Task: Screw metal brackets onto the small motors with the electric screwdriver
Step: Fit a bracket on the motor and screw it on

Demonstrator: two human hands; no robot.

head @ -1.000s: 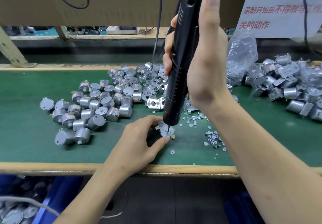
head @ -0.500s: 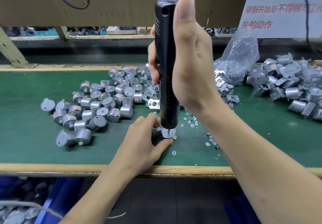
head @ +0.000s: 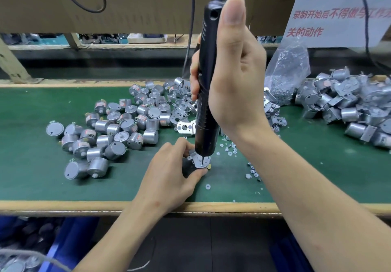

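Motor (head: 200, 162) in left grip (head: 169, 176), directly under screwdriver (head: 206, 102) tip

The electric screwdriver (head: 206, 94) is black, slim and ribbed. It stands upright in the right hand (head: 237, 77), bit tip down on a bracket-topped motor (head: 198, 161). The left hand (head: 169, 176) pinches this unit on the green table (head: 31, 166). Bare silver cylindrical motors (head: 118, 128) lie heaped at left. Loose brackets (head: 184, 127) lie just behind the screwdriver. Bracketed motors (head: 355, 111) are piled at far right.
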